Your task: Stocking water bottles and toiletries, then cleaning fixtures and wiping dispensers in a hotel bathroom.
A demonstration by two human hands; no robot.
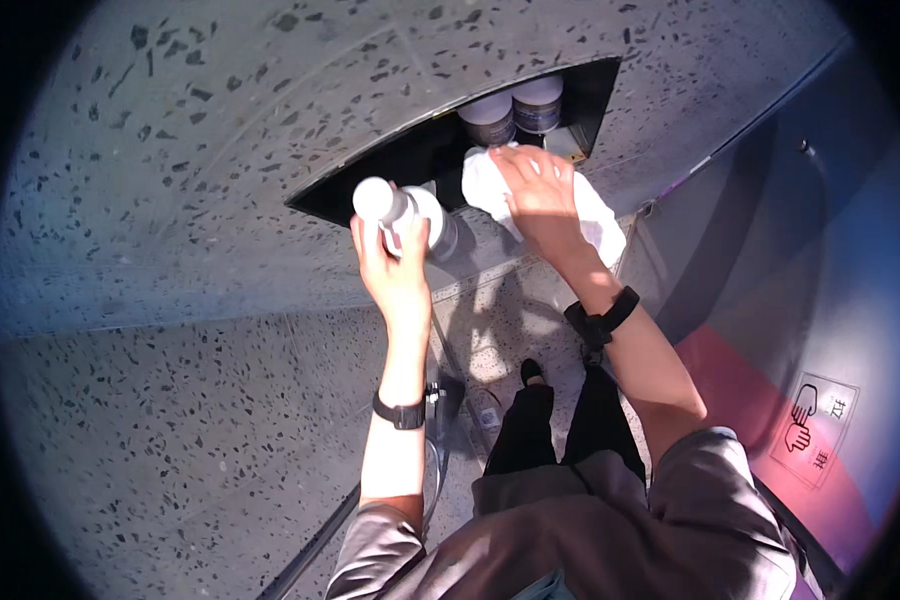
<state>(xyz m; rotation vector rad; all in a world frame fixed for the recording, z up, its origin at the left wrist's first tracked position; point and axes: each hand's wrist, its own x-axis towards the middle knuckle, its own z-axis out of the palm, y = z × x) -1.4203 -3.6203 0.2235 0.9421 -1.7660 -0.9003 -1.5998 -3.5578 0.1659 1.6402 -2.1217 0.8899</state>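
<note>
My left hand [386,270] is closed around a white-capped bottle [375,199] at the near left end of a dark recess [397,176] in the terrazzo wall. A second container, a jar with a white lid [433,221], sits right beside it against my fingers; whether I grip that one too, I cannot tell. A white cloth [600,225] is bunched under my right hand [544,195], which presses it at the recess's right part. Behind the cloth stand two white-lidded jars, one jar [487,124] next to another jar [538,105], both bearing labels.
A small pale box [566,142] lies in the recess's right corner. Speckled terrazzo wall [217,142] surrounds the opening. To the right curves a glossy coloured panel [750,247] with a hand-symbol sign [814,431]. A cable [436,465] hangs near my left forearm.
</note>
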